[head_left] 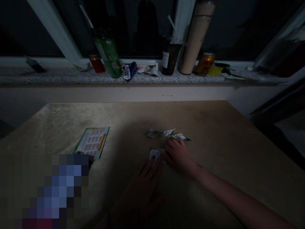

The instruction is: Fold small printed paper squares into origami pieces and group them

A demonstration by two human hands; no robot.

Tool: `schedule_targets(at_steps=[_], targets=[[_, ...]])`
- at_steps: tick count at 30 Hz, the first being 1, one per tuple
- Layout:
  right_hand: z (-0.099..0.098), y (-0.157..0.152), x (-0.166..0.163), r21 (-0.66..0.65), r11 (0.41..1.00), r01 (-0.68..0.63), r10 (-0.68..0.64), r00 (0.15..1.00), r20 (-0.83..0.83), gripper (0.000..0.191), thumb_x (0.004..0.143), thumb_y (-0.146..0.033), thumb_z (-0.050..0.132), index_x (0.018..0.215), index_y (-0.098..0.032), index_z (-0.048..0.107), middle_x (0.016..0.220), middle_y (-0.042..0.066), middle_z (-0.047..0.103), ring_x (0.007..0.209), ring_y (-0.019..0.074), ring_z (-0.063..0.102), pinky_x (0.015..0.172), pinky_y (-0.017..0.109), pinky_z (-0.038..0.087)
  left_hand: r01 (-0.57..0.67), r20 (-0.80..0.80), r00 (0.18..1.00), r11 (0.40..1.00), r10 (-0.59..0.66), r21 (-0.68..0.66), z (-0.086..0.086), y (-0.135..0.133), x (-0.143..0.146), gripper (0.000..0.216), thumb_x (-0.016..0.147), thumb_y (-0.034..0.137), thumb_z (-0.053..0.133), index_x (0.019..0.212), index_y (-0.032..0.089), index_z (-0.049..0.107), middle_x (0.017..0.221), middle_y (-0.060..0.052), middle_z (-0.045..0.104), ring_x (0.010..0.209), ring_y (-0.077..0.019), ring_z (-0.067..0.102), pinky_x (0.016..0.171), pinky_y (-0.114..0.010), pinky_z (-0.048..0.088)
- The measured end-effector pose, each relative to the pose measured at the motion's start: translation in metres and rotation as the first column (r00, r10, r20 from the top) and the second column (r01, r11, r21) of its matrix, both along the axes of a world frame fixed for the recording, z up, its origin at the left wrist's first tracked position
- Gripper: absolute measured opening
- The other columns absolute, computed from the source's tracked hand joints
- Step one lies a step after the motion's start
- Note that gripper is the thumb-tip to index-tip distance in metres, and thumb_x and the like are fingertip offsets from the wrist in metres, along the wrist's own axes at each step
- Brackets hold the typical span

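Observation:
A small printed piece of paper [154, 154], with a white panel and a greenish edge, lies on the table in front of me. My left hand [145, 178] rests flat with its fingers stretched out, the fingertips over the paper's lower part. From the right, my right hand [177, 154] lies palm down, fingers apart and slightly bent, its thumb side at the paper's right edge. Just beyond its fingertips are folded paper pieces: one at the left [153, 133], one in the middle [168, 132] and one at the right [181, 136]. Dim light blurs finger details.
A printed leaflet [91, 141] lies on the table [205, 117] at the left, beside a pixelated patch. Along the granite windowsill [143, 79] stand a green bottle [109, 58], a dark cup with a straw [170, 58], a tall pale cylinder [196, 39] and an orange can [205, 64].

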State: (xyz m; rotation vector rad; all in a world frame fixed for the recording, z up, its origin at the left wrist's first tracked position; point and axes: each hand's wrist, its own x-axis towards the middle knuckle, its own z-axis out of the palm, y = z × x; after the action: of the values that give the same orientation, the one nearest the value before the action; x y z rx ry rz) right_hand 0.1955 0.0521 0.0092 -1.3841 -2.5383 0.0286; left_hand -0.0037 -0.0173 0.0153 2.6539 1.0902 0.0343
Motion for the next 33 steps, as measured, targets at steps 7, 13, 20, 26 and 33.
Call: schedule_targets(at_steps=[7, 13, 20, 26, 33], targets=[[-0.003, 0.001, -0.003, 0.005, 1.000, 0.020, -0.020, 1.000, 0.003, 0.025, 0.090, -0.037, 0.047, 0.080, -0.017, 0.059, 0.086, 0.006, 0.059, 0.088, 0.0230, 0.050, 0.077, 0.035, 0.031, -0.004, 0.026, 1.000, 1.000, 0.004, 0.005, -0.003, 0.001, -0.001, 0.081, 0.084, 0.045, 0.049, 0.145, 0.017, 0.003, 0.152, -0.009, 0.007, 0.137, -0.0275, 0.008, 0.110, -0.045, 0.012], [0.000, -0.004, 0.001, -0.020, 0.999, 0.044, -0.045, 0.998, -0.044, 0.021, 0.091, -0.032, 0.045, 0.082, -0.017, 0.057, 0.086, 0.006, 0.059, 0.087, 0.0221, 0.050, 0.079, 0.035, 0.030, -0.012, 0.016, 1.000, 1.000, 0.012, 0.024, -0.003, 0.000, 0.000, 0.080, 0.083, 0.046, 0.050, 0.145, 0.015, 0.009, 0.152, -0.011, 0.008, 0.137, -0.0285, 0.008, 0.110, -0.046, 0.013], [0.001, -0.011, 0.007, -0.057, 0.998, 0.041, -0.045, 0.996, -0.079, 0.011, 0.090, -0.021, 0.047, 0.082, -0.018, 0.054, 0.084, 0.005, 0.057, 0.084, 0.0205, 0.049, 0.076, 0.033, 0.031, -0.003, 0.014, 1.000, 1.000, 0.003, 0.013, -0.005, 0.001, 0.000, 0.082, 0.083, 0.046, 0.051, 0.145, 0.014, 0.008, 0.152, -0.012, 0.006, 0.137, -0.0302, 0.008, 0.110, -0.046, 0.013], [-0.007, -0.007, 0.001, -0.018, 0.999, 0.043, -0.043, 0.999, 0.003, 0.013, 0.091, -0.023, 0.046, 0.084, -0.017, 0.055, 0.087, 0.005, 0.057, 0.086, 0.0217, 0.049, 0.079, 0.035, 0.030, 0.013, 0.032, 0.999, 1.000, -0.014, 0.016, -0.010, 0.002, -0.002, 0.083, 0.084, 0.048, 0.047, 0.145, 0.015, 0.002, 0.152, -0.012, 0.005, 0.137, -0.0299, 0.008, 0.109, -0.047, 0.014], [-0.008, -0.007, 0.000, -0.003, 0.998, 0.066, -0.065, 0.997, 0.046, 0.013, 0.090, -0.025, 0.048, 0.084, -0.016, 0.056, 0.087, 0.006, 0.057, 0.087, 0.0229, 0.049, 0.079, 0.036, 0.030, -0.054, 0.039, 0.998, 0.998, 0.053, 0.025, -0.002, -0.002, 0.003, 0.080, 0.083, 0.048, 0.050, 0.145, 0.016, 0.011, 0.152, -0.010, 0.010, 0.137, -0.0275, 0.009, 0.110, -0.046, 0.014]])
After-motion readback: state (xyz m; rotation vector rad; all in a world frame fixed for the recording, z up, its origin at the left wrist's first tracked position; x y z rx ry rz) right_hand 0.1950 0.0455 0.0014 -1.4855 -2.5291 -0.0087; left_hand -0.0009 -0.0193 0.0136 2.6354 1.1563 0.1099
